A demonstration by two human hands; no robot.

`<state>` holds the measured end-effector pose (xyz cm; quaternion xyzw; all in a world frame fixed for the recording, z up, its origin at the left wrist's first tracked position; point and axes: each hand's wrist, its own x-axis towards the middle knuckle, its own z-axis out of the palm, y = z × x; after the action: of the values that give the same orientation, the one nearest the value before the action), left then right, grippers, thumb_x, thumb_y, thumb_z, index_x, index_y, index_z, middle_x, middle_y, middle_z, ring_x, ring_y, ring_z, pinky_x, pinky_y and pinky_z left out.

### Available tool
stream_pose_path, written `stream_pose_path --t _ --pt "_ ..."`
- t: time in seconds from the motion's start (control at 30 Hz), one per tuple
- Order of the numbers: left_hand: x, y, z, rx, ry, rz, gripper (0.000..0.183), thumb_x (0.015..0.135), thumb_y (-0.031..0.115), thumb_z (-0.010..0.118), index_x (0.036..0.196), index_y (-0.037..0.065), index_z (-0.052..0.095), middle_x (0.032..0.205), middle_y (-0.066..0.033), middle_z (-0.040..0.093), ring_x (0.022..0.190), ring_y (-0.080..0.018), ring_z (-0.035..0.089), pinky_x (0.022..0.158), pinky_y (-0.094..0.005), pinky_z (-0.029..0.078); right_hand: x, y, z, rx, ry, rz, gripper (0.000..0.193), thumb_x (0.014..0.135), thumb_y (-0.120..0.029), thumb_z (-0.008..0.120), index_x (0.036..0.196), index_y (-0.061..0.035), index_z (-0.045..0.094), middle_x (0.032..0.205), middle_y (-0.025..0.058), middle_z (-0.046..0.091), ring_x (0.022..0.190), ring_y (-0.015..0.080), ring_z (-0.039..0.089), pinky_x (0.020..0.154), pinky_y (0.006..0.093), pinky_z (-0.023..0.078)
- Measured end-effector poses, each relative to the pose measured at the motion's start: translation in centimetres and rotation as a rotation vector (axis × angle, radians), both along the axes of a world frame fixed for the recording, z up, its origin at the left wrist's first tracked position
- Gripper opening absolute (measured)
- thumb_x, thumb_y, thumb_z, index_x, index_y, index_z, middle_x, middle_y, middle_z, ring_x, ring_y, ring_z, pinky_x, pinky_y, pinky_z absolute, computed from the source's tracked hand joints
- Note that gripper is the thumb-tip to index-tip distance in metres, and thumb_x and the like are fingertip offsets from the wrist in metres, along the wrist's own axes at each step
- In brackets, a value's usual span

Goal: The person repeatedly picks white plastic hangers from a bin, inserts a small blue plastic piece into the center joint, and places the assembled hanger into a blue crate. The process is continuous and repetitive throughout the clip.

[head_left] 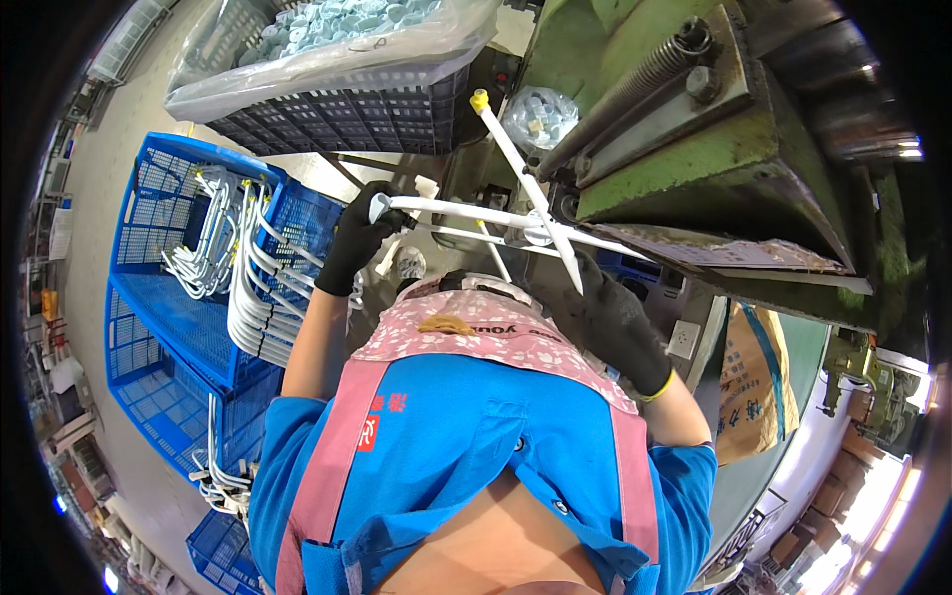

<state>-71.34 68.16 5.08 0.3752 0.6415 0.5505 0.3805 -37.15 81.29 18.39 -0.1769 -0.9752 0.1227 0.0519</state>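
While the gloved left hand point(359, 236) holds the left end of the white tube frame point(539, 210), whose held tube runs rightward to a crossing beside the green machine point(724, 183), the right hand point(612, 315) lies nearer that crossing; its grip cannot be determined.

You have two gloved hands at the grip: left hand point(359, 240) and right hand point(613, 315). At least three white tubes point(456, 209) cross between them. Left of your grip, count three blue crates point(139, 208); beyond it, one black crate point(342, 121), one clear bag point(541, 119), one coil spring point(643, 83); right of it, one paper sack point(751, 387), one socket outlet point(684, 339).
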Motion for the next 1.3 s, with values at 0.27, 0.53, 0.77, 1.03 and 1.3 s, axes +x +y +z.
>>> stream_pose_path --t 0.27,0.53,0.77,1.03,1.3 --pt "-0.2 0.5 0.1 0.037 -0.015 0.009 0.032 0.08 -0.003 0.059 0.111 0.005 0.052 0.084 -0.0026 0.057 0.073 -0.0093 0.056 0.066 -0.0245 0.046 0.1 -1.0 -4.4 0.2 0.089 -0.056 0.05 0.084 -0.018 0.062 0.129 -0.0018 0.046 0.092 0.0241 0.061 0.076 0.0357 0.064 0.058 0.0422 0.051" --pt "1.1 0.6 2.8 0.0 0.438 0.111 0.034 0.079 -0.001 0.062 0.112 0.005 0.056 0.101 -0.007 0.061 0.093 -0.0174 0.058 0.081 -0.0309 0.047 0.3 -1.6 -7.0 -0.105 0.254 -0.368 0.076 0.081 -0.022 0.066 0.142 -0.0009 0.026 0.088 0.0204 0.059 0.057 0.0331 0.06 0.049 0.0403 0.047" --pt "6.2 1.1 8.3 0.146 -0.179 0.042 0.026 0.094 0.008 0.054 0.119 0.006 0.052 0.091 -0.0035 0.062 0.068 -0.007 0.053 0.058 -0.0204 0.042 0.0 1.2 -6.8 0.105 0.441 -0.307 0.084 0.073 -0.022 0.075 0.142 -0.0057 0.03 0.066 0.0085 0.057 0.054 0.0253 0.058 0.049 0.0334 0.046" --pt "10.2 4.1 7.0 0.219 -0.957 -0.087 0.055 0.096 0.044 0.042 0.129 0.001 0.047 0.126 -0.0186 0.055 0.104 -0.0297 0.058 0.086 -0.0414 0.047 0.1 1.5 -7.0 0.021 0.385 -0.347 0.081 0.072 -0.014 0.072 0.142 -0.0113 0.032 0.071 0.0083 0.059 0.059 0.0271 0.06 0.051 0.0346 0.048" --pt "12.4 6.6 8.9 0.37 0.738 -0.145 0.049 0.079 0.016 0.073 0.12 0.0 0.052 0.107 -0.0145 0.061 0.097 -0.0273 0.058 0.084 -0.036 0.046 0.3 1.8 -7.5 -0.007 0.413 -0.337 0.075 0.072 -0.015 0.071 0.138 -0.0096 0.037 0.083 0.0103 0.066 0.068 0.0308 0.064 0.056 0.0387 0.05"
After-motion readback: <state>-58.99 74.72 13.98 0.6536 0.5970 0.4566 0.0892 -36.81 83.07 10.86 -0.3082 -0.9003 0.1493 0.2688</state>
